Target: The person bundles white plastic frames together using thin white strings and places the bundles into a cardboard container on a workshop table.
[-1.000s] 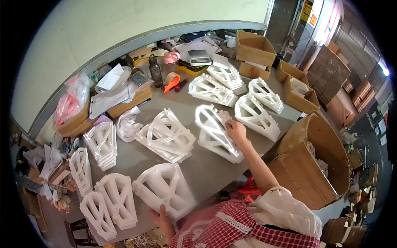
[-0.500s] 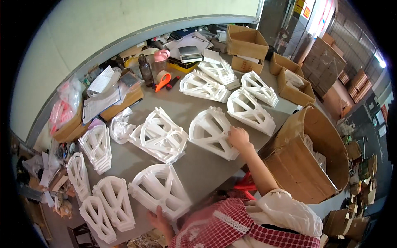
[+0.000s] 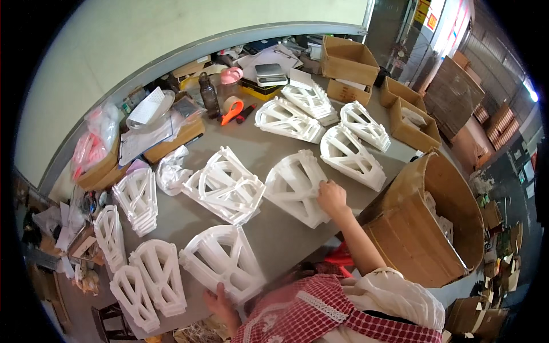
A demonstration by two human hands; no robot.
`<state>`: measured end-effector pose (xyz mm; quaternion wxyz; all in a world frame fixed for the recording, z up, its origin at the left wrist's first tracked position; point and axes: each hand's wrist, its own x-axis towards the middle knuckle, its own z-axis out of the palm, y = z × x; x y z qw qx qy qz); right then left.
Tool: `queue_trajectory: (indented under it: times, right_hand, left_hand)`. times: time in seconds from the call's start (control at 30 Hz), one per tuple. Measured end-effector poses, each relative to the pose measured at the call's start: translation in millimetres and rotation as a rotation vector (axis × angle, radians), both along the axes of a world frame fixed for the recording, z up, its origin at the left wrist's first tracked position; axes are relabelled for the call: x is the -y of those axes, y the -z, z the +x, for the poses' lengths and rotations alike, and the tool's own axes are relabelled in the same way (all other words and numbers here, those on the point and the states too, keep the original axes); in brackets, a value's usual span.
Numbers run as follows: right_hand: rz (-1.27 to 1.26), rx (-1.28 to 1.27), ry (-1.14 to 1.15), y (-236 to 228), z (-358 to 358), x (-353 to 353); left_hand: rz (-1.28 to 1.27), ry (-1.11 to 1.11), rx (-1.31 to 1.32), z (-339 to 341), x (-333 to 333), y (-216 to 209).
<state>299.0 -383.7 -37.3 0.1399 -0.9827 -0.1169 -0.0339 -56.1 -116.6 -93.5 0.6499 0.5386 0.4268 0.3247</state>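
Note:
My right hand [image 3: 333, 199] grips the right edge of a stack of white fan-shaped plastic frames [image 3: 287, 195], fingers curled over its side. At the table's near edge, my left hand [image 3: 221, 308] has thumb and finger apart, its tip touching a second white frame stack [image 3: 227, 264]; part of this hand is hidden by its angle. Between and beyond them lies a crisscrossed pile of similar frames [image 3: 224, 188]. More white frames [image 3: 159, 274] stand at the left, and others [image 3: 353, 157] rest at the far right.
A large open carton [image 3: 412, 223] stands at the right with white parts inside. Small cardboard boxes [image 3: 350, 60], a scale [image 3: 270, 74], a brown bottle [image 3: 208, 96] and an orange-handled tool [image 3: 231, 113] line the far side. A plastic bag [image 3: 171, 171] lies left of the crisscrossed pile.
The whole view has shifted slightly. The frame stack at my right hand has turned a little, its near end coming slightly toward me with the hand. My left hand has stayed beside its stack.

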Motion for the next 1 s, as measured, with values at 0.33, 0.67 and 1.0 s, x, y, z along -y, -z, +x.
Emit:
queue_trajectory:
  times: [0.33,0.67,1.0]
  right_hand:
    - [0.185,0.156,-0.429,-6,26,-86]
    - [0.062,0.133,-0.462,16,50,-168]
    - [0.316,0.444,-0.237,11,-4,-18]
  left_hand:
    - [0.027,0.065,-0.049,6,0,-22]
    - [0.121,0.016,-0.056,3,-1,-9]
    - [-0.012,-0.004,0.038,5,4,-10]
